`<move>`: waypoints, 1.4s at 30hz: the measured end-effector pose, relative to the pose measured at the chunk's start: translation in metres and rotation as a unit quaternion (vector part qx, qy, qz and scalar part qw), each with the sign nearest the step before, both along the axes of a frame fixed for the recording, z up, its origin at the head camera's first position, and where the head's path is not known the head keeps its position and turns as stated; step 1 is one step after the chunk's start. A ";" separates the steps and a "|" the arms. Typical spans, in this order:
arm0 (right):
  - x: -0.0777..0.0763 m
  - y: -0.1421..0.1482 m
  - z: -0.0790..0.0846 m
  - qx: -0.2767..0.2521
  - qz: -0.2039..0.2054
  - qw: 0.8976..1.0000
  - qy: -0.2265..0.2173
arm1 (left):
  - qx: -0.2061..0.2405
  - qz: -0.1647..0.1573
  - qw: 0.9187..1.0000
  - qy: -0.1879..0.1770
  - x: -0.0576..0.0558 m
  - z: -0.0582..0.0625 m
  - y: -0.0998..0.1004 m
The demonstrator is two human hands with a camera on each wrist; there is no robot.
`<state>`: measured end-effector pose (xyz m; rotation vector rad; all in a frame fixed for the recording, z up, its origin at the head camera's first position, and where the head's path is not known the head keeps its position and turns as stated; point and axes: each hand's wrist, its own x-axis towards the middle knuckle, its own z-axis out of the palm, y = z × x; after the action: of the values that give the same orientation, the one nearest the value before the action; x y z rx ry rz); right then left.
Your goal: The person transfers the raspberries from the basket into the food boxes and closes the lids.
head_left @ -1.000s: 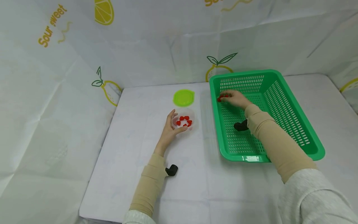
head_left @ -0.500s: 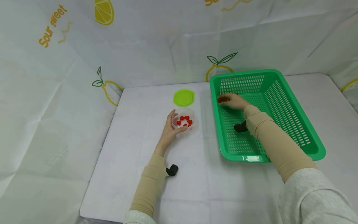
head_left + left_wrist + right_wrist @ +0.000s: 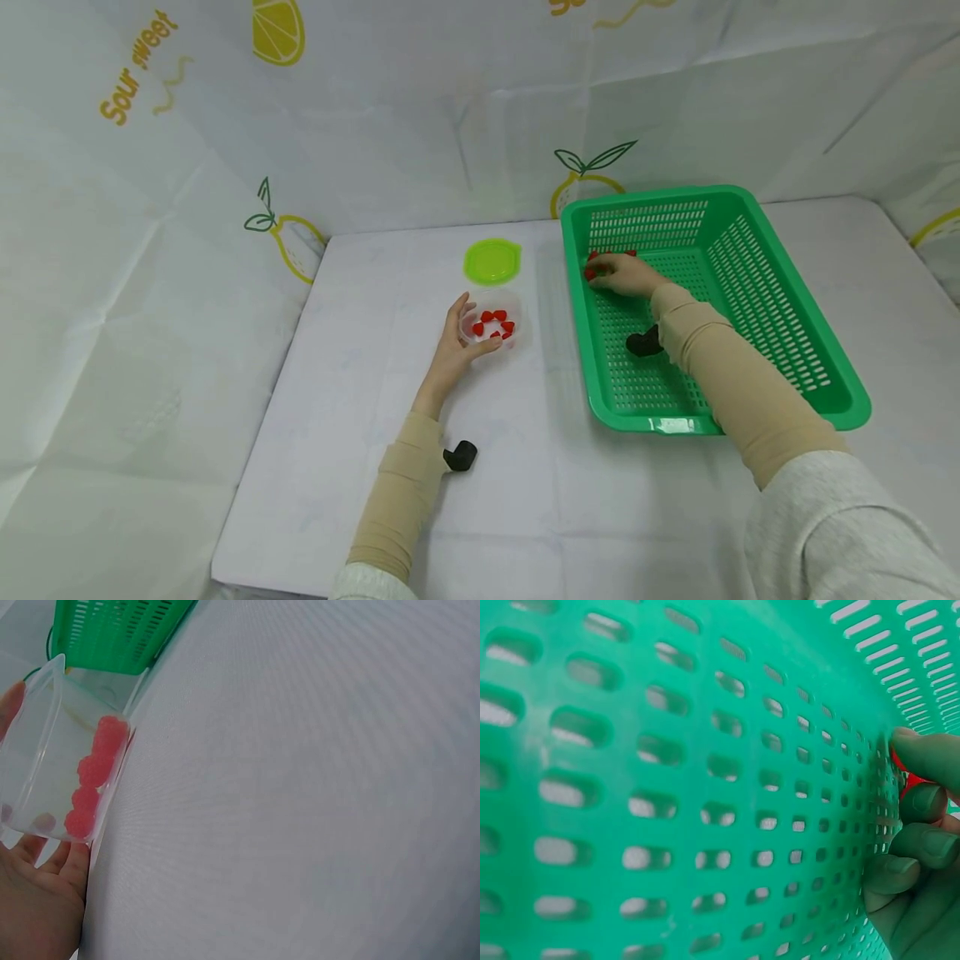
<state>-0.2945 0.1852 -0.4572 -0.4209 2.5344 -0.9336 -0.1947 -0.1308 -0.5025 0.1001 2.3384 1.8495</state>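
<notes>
My left hand point(image 3: 450, 350) grips a clear plastic tub point(image 3: 491, 298) on the table, fingers on its far side and thumb on the near side. Several red raspberries point(image 3: 94, 770) lie on the tub's bottom in the left wrist view. Inside the green basket point(image 3: 588, 358), my right hand point(image 3: 628, 275) is down at the back left corner. Its thumb and bent fingers pinch a red raspberry point(image 3: 916, 780), mostly hidden by the fingers in the right wrist view. Another raspberry point(image 3: 631, 252) shows just behind that hand.
A lime-green lid point(image 3: 492, 262) lies flat just behind the tub. The basket's perforated side wall point(image 3: 652, 802) stands close beside my right hand. White cloth covers the table point(image 3: 360, 358), and a lemon-print sheet point(image 3: 420, 150) hangs at the back.
My right hand has shifted slightly down and left among the raspberries, and one raspberry now shows to the right behind it. The left hand and tub have stayed put.
</notes>
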 end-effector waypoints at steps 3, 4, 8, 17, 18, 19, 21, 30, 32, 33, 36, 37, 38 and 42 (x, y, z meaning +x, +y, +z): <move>0.000 -0.001 -0.001 0.006 0.005 1.000 0.008 | -0.002 0.002 1.000 0.004 0.001 0.000 0.000; 0.000 -0.001 -0.001 0.007 0.006 1.000 0.010 | -0.002 0.002 1.000 0.005 0.001 0.000 0.000; -0.001 -0.001 -0.002 0.004 0.007 1.000 0.015 | -0.003 0.001 1.000 0.005 0.002 0.001 0.000; -0.001 -0.002 0.000 -0.003 -0.008 1.000 0.016 | 0.004 0.002 1.000 0.003 0.001 0.001 0.000; -0.001 -0.002 0.000 -0.004 -0.010 1.000 0.014 | 0.006 0.002 1.000 0.003 0.000 0.001 0.000; -0.001 -0.002 0.000 -0.005 -0.012 1.000 0.013 | 0.007 0.001 1.000 0.003 0.000 0.001 0.000; -0.002 -0.002 0.001 -0.006 -0.016 1.000 0.011 | 0.007 0.000 1.000 0.004 0.000 0.000 0.000; 0.000 -0.002 0.011 -0.033 -0.029 0.999 -0.005 | 0.012 -0.009 1.000 -0.007 0.001 0.006 0.000; 0.002 -0.001 0.014 -0.036 -0.032 0.999 -0.002 | 0.020 -0.016 1.000 -0.015 0.003 0.012 0.001; 0.002 -0.001 0.015 -0.037 -0.033 0.999 -0.001 | 0.023 -0.019 0.999 -0.018 0.004 0.016 0.001; 0.004 0.000 0.020 -0.030 -0.035 0.999 0.011 | 0.024 -0.028 0.999 -0.019 0.008 0.025 0.002; 0.004 0.000 0.022 -0.029 -0.033 0.999 0.016 | 0.024 -0.028 0.999 -0.019 0.009 0.027 0.002; 0.005 0.000 0.023 -0.028 -0.032 0.999 0.020 | 0.023 -0.028 0.999 -0.019 0.010 0.027 0.002; 0.006 -0.002 0.030 -0.029 -0.030 0.998 0.036 | 0.024 -0.019 0.999 -0.018 0.006 0.018 0.000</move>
<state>-0.2885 0.1835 -0.4272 -0.4045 2.6036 -1.0337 -0.1884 -0.1305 -0.4843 0.1169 2.2533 1.8743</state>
